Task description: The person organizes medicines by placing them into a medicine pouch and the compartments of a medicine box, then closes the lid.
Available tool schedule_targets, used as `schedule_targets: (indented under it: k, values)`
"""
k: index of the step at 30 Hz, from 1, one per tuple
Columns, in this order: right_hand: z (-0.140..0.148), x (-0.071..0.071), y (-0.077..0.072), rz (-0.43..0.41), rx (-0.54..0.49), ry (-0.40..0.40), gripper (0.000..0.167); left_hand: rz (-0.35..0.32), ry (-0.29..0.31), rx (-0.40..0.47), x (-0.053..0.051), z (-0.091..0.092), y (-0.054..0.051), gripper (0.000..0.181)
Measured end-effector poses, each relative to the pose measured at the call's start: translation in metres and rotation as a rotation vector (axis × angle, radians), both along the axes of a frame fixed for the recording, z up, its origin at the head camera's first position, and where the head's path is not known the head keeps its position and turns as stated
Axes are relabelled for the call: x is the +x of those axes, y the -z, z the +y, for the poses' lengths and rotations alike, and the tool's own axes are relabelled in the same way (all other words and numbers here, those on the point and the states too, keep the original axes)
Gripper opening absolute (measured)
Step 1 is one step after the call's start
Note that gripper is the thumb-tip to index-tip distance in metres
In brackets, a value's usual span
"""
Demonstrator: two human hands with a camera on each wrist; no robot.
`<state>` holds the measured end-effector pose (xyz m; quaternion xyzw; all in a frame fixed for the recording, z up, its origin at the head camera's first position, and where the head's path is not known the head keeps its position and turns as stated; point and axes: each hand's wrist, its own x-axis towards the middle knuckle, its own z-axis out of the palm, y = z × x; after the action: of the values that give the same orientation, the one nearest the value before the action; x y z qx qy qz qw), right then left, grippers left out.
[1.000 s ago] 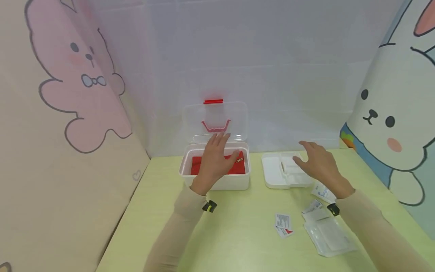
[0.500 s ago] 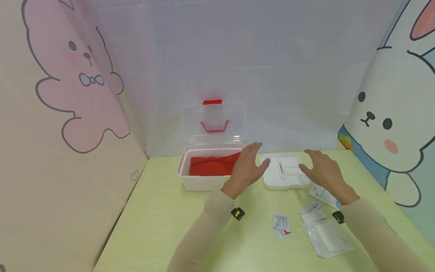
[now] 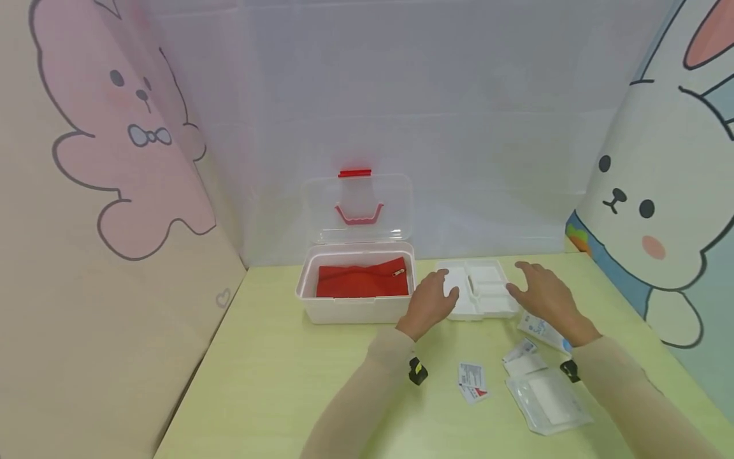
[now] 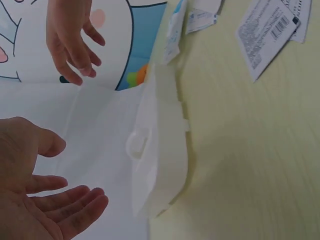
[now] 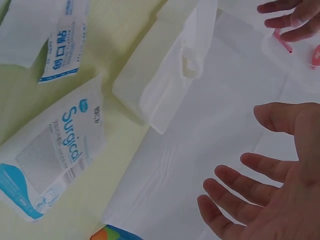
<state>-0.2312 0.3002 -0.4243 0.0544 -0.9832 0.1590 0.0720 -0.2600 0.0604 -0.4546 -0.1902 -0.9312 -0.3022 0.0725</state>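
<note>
1. White plastic box (image 3: pixel 352 311), smooth-walled and open, stands on the pale bench (image 3: pixel 264 370); its clear lid (image 3: pixel 321 204), with a pink handle (image 3: pixel 359 220), is raised behind it, and a red zippered pouch (image 3: pixel 358 282), seemingly fabric, lies inside
2. Left hand (image 3: pixel 429 305) holds nothing, its fingers loosely spread and apart from the tray's left end
3. White compartment tray (image 3: pixel 489 290), rigid and shallow with rounded corners, sits on the bench right of the box, between the hands; the step in hand looks like a two-handed reach for it, and picking it up would call for fingers closing on both ends together
4. Two flat printed sachets (image 3: pixel 472 376) overlap on the bench nearer the person
5. Flat bandage packet (image 5: pixel 65 50) and clear-wrapped pad (image 3: pixel 547 401), glossy and flexible, lie farther right
6. Right hand (image 3: pixel 547 298) is empty too, fingers parted and slightly bent, above the papery "Surgical" packet (image 3: pixel 539 327)
</note>
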Motion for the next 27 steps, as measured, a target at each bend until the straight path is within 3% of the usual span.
schedule_targets:
  k: [6,12,19,27]
  values:
    - [0.012,-0.009,0.018,-0.039,-0.015,0.019,0.061,0.000,-0.030,0.000,-0.007,0.013,0.018,0.039]
    - [0.018,-0.014,0.035,-0.073,-0.013,0.011,0.058,-0.018,-0.112,-0.002,-0.012,0.017,0.031,0.029]
    - [0.018,-0.016,0.042,-0.083,-0.020,-0.015,0.049,-0.063,-0.191,-0.031,-0.022,0.017,0.047,0.018]
    - [0.013,-0.018,0.051,-0.141,-0.020,-0.012,0.042,-0.123,-0.213,-0.013,-0.026,0.019,0.059,0.020]
